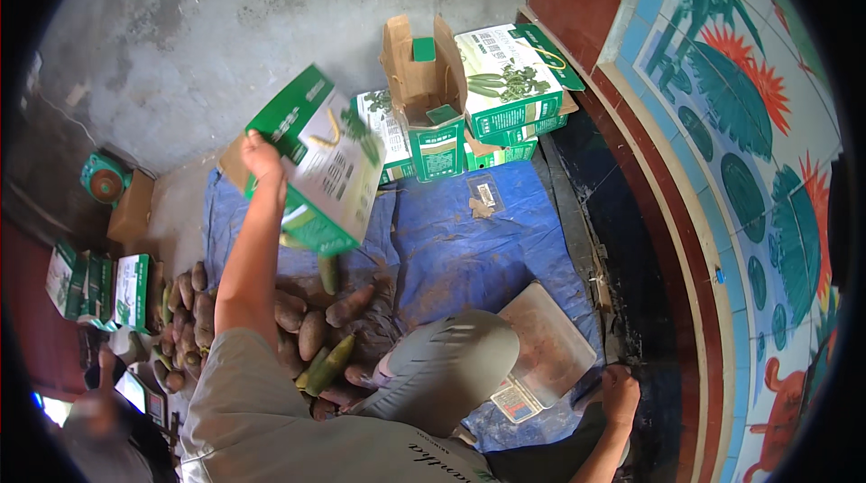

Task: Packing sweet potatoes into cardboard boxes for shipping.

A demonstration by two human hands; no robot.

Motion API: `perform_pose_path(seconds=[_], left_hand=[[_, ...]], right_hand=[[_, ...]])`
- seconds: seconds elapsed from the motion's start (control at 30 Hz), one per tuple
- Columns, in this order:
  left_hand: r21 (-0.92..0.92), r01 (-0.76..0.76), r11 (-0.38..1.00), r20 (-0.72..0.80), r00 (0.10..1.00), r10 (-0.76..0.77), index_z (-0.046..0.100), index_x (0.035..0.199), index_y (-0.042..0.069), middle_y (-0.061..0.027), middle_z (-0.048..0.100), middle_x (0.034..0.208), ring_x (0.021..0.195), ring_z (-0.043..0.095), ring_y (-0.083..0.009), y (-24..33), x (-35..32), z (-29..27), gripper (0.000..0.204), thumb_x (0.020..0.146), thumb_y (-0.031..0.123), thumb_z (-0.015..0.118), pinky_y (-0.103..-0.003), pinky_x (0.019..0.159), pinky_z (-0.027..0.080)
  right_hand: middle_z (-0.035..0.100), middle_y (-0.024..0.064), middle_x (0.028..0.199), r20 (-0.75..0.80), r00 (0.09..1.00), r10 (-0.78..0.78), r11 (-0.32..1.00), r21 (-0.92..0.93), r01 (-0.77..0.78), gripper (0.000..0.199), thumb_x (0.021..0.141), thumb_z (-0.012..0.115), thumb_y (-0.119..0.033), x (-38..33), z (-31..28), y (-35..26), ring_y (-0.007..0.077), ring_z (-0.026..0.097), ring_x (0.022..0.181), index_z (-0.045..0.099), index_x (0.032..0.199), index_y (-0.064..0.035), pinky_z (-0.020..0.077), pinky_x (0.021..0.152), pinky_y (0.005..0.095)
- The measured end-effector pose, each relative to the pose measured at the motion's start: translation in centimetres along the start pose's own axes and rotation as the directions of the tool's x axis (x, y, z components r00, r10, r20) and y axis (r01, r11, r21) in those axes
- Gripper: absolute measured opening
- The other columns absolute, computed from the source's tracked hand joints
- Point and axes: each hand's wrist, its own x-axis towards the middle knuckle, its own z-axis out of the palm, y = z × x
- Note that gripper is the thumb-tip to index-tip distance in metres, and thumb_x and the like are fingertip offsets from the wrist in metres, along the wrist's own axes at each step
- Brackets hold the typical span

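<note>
At the upper left, my left hand [260,155] grips the edge of a green and white carton [327,163] with a yellow cord handle. The carton is tilted above the blue tarp [469,230]. My right hand [621,393] is curled closed low on the right, beside my leg; whatever it may hold is hidden. Near that hand is a flat scale [550,343] with a soiled pan and a small display. Below the carton lie brown-red tubers [311,334] and green radishes [330,366], piled left of my grey-clad knee [456,352].
An upright carton with raised flaps [424,113] stands at the back beside stacked green and white cartons [510,91]. More cartons [132,289] and another person [104,429] are at the left. A painted tiled wall [767,176] curves along the right.
</note>
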Motion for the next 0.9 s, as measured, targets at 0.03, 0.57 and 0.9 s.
perform_pose_path(seconds=[0.03, 0.57, 0.9], left_hand=[[0.03, -0.065, 0.997, 0.002, 0.998, 0.065, 0.059, 0.085, 0.002, -0.0056, 0.058, 0.072, 0.065, 0.048, -0.0147, 0.8, 1.0, -1.9, 0.028, 0.098, 0.024, 0.048, -0.032, 0.062, 0.042], [-0.566, -0.185, 0.803, 0.208, 0.911, 0.356, 0.059, 0.095, 0.001, -0.002, 0.06, 0.085, 0.075, 0.053, -0.0086, 33.1, -8.7, -15.4, 0.029, 0.1, 0.026, 0.044, -0.025, 0.07, 0.042], [-0.815, 0.181, 0.55, 0.496, 0.709, 0.502, 0.06, 0.085, 0.005, 0.0035, 0.054, 0.079, 0.073, 0.046, -0.0065, 40.8, -22.9, -1.5, 0.019, 0.095, 0.019, 0.053, -0.024, 0.067, 0.039]], right_hand=[[0.065, 0.0166, 0.075, -0.005, 1.0, 0.006, 1.0, 0.016, -0.006, 0.013, 0.077, 0.063, -0.015, 0.0, -0.1, -0.5, 0.0342, 0.065, 0.073, 0.067, 0.086, -0.0062, 0.0504, 0.065, 0.0411], [0.065, 0.0172, 0.076, -0.151, 0.985, -0.086, 0.986, 0.131, 0.106, 0.014, 0.081, 0.063, -0.018, -0.8, -0.3, -1.2, 0.0339, 0.065, 0.071, 0.066, 0.088, -0.0061, 0.0508, 0.064, 0.0394], [0.064, 0.0128, 0.11, -0.076, 0.986, 0.149, 0.651, 0.758, -0.04, 0.044, 0.097, 0.051, -0.034, -2.2, -2.5, 1.8, 0.0203, 0.065, 0.088, 0.051, 0.128, -0.0029, 0.0491, 0.071, 0.0289]])
